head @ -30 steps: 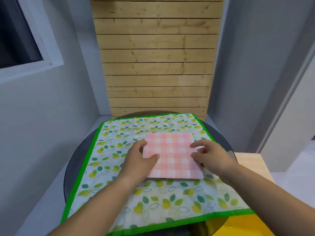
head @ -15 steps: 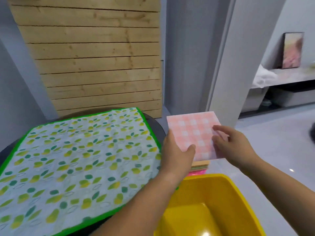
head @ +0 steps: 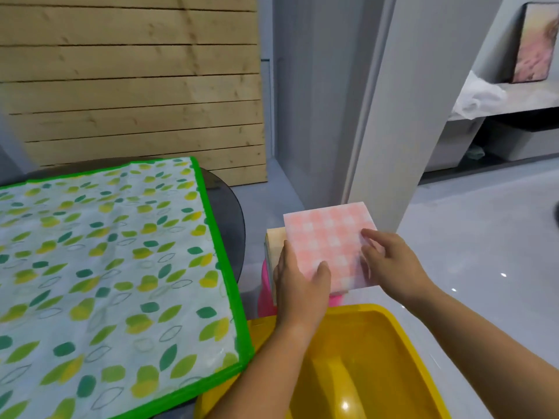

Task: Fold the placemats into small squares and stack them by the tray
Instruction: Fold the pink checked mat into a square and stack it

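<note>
Pale wood slats [head: 136, 86] are lining the back wall, and a grey pillar [head: 393, 116] is standing to their right. Far right, a framed picture [head: 535, 43] is leaning on a shelf above a heap of white cloth [head: 478, 98].

- Round dark glass bench [head: 233, 219] is carrying a large leaf-print placemat [head: 106, 267] with a green border. It is lying flat and unfolded, its near right corner hanging just past the rim.
- Yellow tray [head: 402, 334] is sitting at the bottom of the view, right of the bench and under both forearms.
- Pink checked placemat [head: 329, 249], already folded to a small square, is hovering just beyond the tray's far edge.
- Left hand [head: 299, 285] is pinching the square's near left corner, with the thumb lying on top and the fingers tucked underneath.
- Right hand [head: 390, 264] is gripping the right edge, with the index finger stretching across the top face.
- Stack of folded mats [head: 276, 240] is showing under the square's left side. A beige layer is on top and something bright pink is lower down (the layers are hard to count here).
- I cannot tell whether the square is touching the stack or floating just above it.
</note>
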A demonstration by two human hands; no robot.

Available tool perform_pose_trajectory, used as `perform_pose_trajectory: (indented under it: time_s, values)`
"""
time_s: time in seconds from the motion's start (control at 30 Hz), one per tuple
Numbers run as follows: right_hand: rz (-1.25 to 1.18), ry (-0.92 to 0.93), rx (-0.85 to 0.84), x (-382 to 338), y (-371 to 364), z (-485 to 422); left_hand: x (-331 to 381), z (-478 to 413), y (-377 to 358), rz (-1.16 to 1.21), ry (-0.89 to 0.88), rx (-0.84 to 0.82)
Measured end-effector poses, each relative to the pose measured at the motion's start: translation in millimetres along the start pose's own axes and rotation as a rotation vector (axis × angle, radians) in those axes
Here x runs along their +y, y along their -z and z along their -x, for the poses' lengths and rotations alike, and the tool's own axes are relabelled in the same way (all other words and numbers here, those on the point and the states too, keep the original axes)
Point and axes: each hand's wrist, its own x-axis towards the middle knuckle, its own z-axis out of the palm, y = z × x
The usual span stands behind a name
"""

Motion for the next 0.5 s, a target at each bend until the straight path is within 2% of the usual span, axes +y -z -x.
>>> perform_pose_trajectory:
  time_s: [0.17,0.5]
  values:
    - [0.045,0.024,-0.080,11.9,-49.8,-36.9,-39.4,-39.6,11.9,-0.166,-0.022,0.071]
    - [0.123,-0.038,-0.158,34.6,-84.3,-46.8,-62.6,-70.4,11.0,-0.339,0.026,0.054]
